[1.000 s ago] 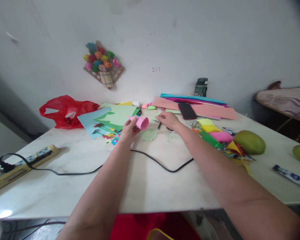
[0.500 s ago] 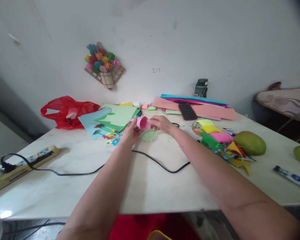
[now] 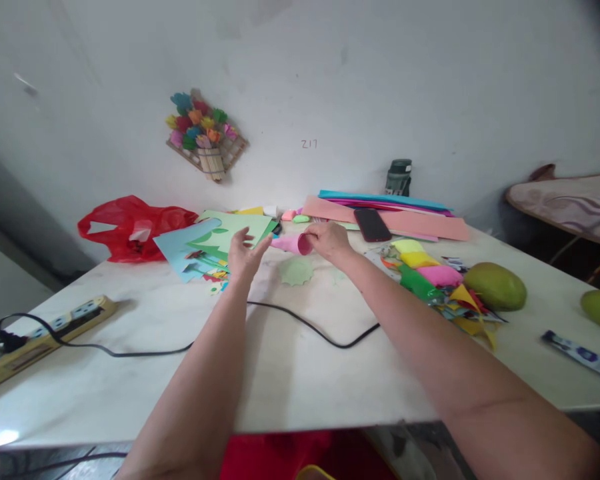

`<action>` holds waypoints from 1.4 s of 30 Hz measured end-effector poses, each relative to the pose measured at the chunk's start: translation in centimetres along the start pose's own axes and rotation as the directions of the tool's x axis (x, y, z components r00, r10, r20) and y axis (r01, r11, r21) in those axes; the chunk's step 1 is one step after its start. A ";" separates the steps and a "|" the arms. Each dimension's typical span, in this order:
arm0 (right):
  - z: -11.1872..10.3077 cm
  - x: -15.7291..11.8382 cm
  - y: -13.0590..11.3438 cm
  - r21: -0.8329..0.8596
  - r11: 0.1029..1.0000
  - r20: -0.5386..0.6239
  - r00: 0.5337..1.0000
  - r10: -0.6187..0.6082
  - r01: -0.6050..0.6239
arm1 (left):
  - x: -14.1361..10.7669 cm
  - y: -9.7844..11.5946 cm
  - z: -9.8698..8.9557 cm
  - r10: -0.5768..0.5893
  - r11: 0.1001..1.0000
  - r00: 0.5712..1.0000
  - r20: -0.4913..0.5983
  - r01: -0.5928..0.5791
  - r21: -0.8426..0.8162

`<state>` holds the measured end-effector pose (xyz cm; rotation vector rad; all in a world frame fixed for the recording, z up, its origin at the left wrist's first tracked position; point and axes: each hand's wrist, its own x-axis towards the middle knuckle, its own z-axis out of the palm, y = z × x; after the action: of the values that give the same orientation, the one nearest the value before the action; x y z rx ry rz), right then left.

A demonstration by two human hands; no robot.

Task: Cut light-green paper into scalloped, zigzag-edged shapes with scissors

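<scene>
A pink paper cone (image 3: 291,244) lies sideways in the air above the table, its wide mouth toward the right. My right hand (image 3: 329,241) pinches the rim of that mouth between thumb and fingers. Left of the narrow end, my left hand (image 3: 245,255) is open with its fingers spread; its thumb reaches close to the tip, and I cannot tell whether they touch. Below the cone, a light green paper piece with a scalloped edge (image 3: 297,272) rests on the table. Green paper sheets (image 3: 250,228) lie behind my left hand.
A black cord (image 3: 305,323) crosses the table from the power strip (image 3: 50,340). At left sits a red plastic bag (image 3: 125,230). On the right are a phone (image 3: 373,225), coloured clay packs (image 3: 420,260), paper scraps and a green mango (image 3: 495,285). A bottle (image 3: 399,178) stands behind.
My left hand has let go of the pink cone, opened and moved left. The cone has shifted slightly right, held by my right hand at its rim.
</scene>
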<state>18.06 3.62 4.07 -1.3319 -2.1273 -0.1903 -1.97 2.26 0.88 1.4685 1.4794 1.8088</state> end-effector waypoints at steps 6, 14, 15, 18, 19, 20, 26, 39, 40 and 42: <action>-1.0 -0.3 -1.4 -0.133 0.915 0.119 0.923 -0.367 0.381 | -1.0 1.8 0.6 0.217 0.956 0.817 0.534 -0.288 0.052; -0.5 -0.6 -3.1 -0.183 0.820 0.057 0.839 -0.541 0.542 | -1.6 2.2 0.6 0.156 0.911 0.706 0.691 -0.374 0.176; -0.4 -0.7 -3.2 -0.174 0.833 0.053 0.849 -0.525 0.526 | -1.6 2.2 0.5 0.162 0.892 0.708 0.688 -0.403 0.205; 0.0 -0.8 -2.7 -0.102 0.907 0.006 0.912 -0.410 0.409 | -1.5 2.0 0.3 0.158 0.840 0.754 0.638 -0.443 0.314; 0.1 -0.8 -2.3 -0.068 0.940 -0.011 0.942 -0.336 0.335 | -1.5 1.9 0.2 0.164 0.829 0.787 0.595 -0.437 0.349; 0.3 -0.9 -1.9 -0.038 0.972 -0.023 0.973 -0.231 0.230 | -1.4 1.8 0.1 0.180 0.823 0.821 0.542 -0.428 0.375; 1.3 -1.1 -0.1 -0.104 0.973 0.356 0.905 0.230 -0.207 | -1.3 1.2 -0.3 0.321 0.800 0.900 0.296 -0.425 0.425; 4.1 -0.2 -1.3 -0.086 0.950 0.572 0.766 0.293 -0.299 | -1.0 -0.5 0.4 0.440 0.770 0.864 0.244 -0.503 0.392; 4.3 -0.2 -1.1 -0.060 0.950 0.564 0.774 0.286 -0.307 | -0.9 -0.6 0.4 0.440 0.763 0.864 0.243 -0.503 0.405; 4.6 -0.3 -0.9 -0.006 0.945 0.531 0.800 0.279 -0.326 | -0.8 -0.6 0.5 0.448 0.754 0.864 0.231 -0.503 0.422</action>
<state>15.46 4.93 0.40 -1.8041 -2.2667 0.4506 -1.40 2.13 -0.11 2.3391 1.6698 1.6334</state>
